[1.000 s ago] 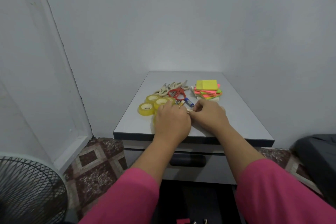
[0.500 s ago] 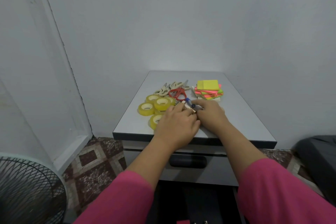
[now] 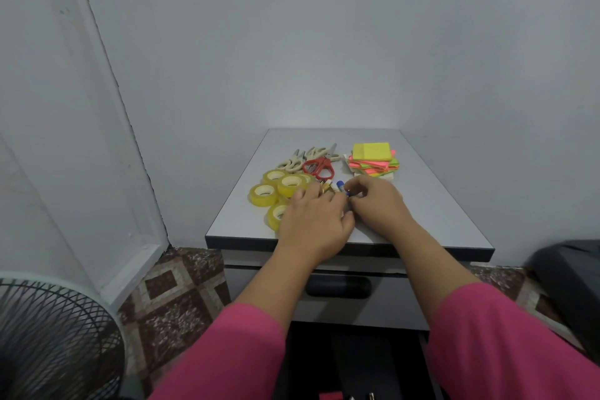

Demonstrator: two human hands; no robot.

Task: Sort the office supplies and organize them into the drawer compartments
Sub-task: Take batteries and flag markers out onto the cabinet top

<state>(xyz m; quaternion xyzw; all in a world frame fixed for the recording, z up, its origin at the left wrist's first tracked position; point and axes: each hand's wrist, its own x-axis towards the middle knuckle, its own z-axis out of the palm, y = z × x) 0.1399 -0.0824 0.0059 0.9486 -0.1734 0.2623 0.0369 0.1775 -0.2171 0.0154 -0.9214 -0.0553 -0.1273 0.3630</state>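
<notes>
My left hand (image 3: 316,221) and my right hand (image 3: 378,204) meet at the middle of the grey cabinet top (image 3: 438,204). Together they grip a small bundle of pens (image 3: 341,186). A blue cap and gold tips stick out beyond my fingers, and the rest of the bundle is hidden under my hands. Several yellow tape rolls (image 3: 263,195) lie just left of my left hand. Red scissors (image 3: 319,167) and beige scissors (image 3: 292,162) lie behind the rolls. A stack of coloured sticky notes (image 3: 371,159) sits at the back right.
A shut drawer with a dark handle (image 3: 337,287) lies under the top. Below it an open drawer (image 3: 341,394) shows a red item at the frame's bottom edge. A fan (image 3: 48,341) stands at lower left, a dark object (image 3: 571,286) at right. Walls close in behind and to the left.
Both hands have shifted a little to the right over the pens. The front tape roll, covered by my left hand a second ago, now shows.
</notes>
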